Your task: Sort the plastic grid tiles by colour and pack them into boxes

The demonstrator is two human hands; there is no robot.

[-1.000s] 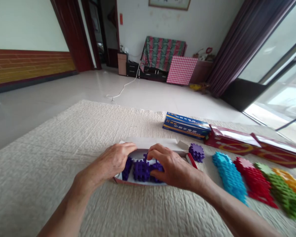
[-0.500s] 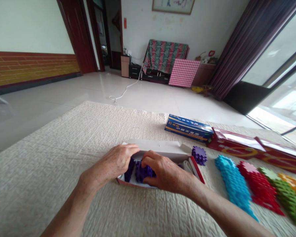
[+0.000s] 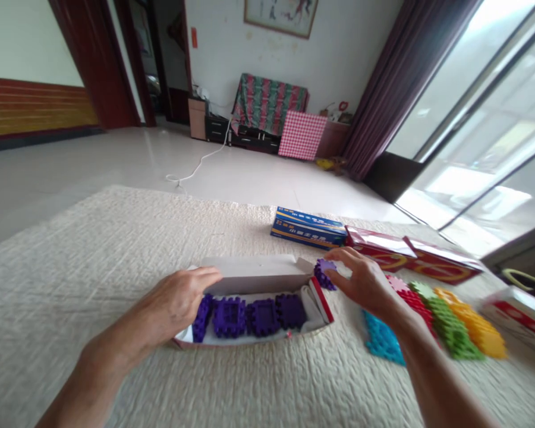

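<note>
A long open cardboard box (image 3: pixel 254 346) lies in front of me, its white lid flap (image 3: pixel 258 267) standing up at the back. Inside sit several purple interlocking plastic blocks (image 3: pixel 264 317) in a row, with a white cable-like bundle (image 3: pixel 312 306) at the right end. My left hand (image 3: pixel 182 297) grips the box's left end, its fingers together and the thumb hidden. Just beyond the right end stands a small stack of purple toothed tiles (image 3: pixel 324 272). My right hand (image 3: pixel 361 276) is at this stack, thumb and fingers apart around its right side.
Right of the box lie rows of blue (image 3: pixel 383 339), red (image 3: pixel 417 303), green (image 3: pixel 455 327) and yellow (image 3: pixel 477 327) tiles. Behind are blue boxes (image 3: pixel 310 229) and dark red boxes (image 3: pixel 446 261). A red-and-white box (image 3: pixel 521 318) lies far right. Everything rests on a cream quilted cover (image 3: pixel 116 238).
My right hand has left the purple blocks inside the box and moved right to the purple stack outside. The left hand stays on the box. The view has turned right.
</note>
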